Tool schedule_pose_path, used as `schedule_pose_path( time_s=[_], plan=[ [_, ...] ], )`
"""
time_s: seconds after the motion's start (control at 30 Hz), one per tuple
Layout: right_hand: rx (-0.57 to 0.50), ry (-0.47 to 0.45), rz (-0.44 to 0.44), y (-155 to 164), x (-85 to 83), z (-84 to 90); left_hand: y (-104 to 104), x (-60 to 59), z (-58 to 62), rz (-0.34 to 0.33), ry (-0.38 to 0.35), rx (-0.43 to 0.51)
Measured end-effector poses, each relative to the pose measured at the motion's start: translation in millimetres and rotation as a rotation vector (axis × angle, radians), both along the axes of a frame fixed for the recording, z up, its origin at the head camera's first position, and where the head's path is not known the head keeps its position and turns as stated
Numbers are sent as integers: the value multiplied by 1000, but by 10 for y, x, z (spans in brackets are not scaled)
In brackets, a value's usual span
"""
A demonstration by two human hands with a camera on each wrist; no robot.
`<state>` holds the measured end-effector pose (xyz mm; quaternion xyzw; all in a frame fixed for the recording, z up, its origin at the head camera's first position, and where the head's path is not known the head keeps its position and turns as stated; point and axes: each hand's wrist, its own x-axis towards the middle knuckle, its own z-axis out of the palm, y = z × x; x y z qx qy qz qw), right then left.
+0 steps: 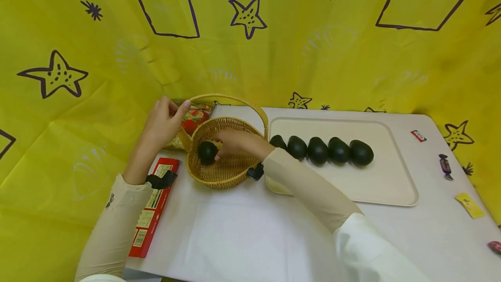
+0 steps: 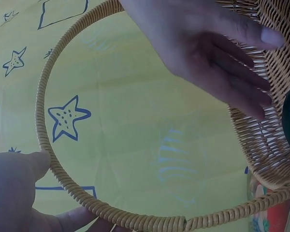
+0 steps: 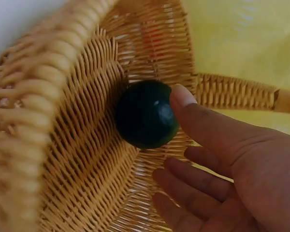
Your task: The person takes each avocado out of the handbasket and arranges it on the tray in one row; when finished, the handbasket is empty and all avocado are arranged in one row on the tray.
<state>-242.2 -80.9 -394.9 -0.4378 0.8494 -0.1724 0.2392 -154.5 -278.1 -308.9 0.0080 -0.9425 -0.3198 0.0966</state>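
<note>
One avocado (image 1: pixel 207 152) sits inside basket (image 1: pixel 219 153), my right hand (image 1: pixel 238 142) fingers relaxed, thumb just touching it. Left hand (image 1: pixel 162 121) pinches the handle (image 1: pixel 231 98), likely steadying. Five more avocados line the tray (image 1: pixel 391 186).

White table (image 1: pixel 242 234) before a yellow cloth backdrop (image 1: pixel 274 55) printed with purple stars and rectangles. A cream tray (image 1: pixel 391 186) carries five dark avocados (image 1: pixel 318 150) in a row. A red box (image 1: pixel 153 210) lies at the table's left edge. A printed packet (image 1: pixel 195 119) sits behind the wicker. Small wrapped sweets (image 1: pixel 445 166) and a yellow slip (image 1: pixel 469 205) lie at right.
</note>
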Motion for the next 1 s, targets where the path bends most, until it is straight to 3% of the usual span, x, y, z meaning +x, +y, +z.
schedule_pose_path(
  time_s=[0.3,0.47,1.0],
  plan=[
    [77,-41,-49,-293,-89,-64,-13,1,3,1,-18,-2],
    [103,-5,-29,-362,-91,-144,-11,-21,-8,-5,-6,10],
    [70,8,-44,-421,-43,-173,-12,-12,-4,0,-10,4]
  ],
)
